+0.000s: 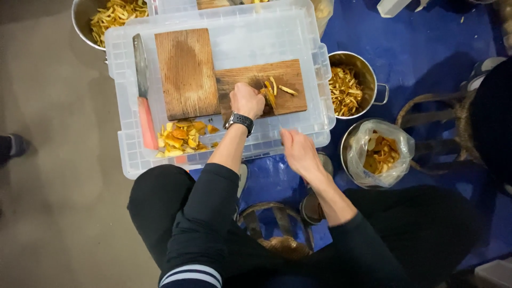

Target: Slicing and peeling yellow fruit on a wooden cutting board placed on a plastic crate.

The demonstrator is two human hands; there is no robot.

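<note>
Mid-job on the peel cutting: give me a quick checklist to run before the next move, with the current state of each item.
1. Left hand steadying the peel strips on the small board: ok, it rests on the board against them.
2. Right hand holding a knife: cannot tell; it is blurred, off the board, over the lid's front edge.
3. Cleaver out of the way: ok, it lies beside the large board, untouched.
4. Uncut peel within reach: ok, a pile lies on the lid below the large board.
5. Pot for cut strips at hand: ok, right of the lid, partly filled.
</note>
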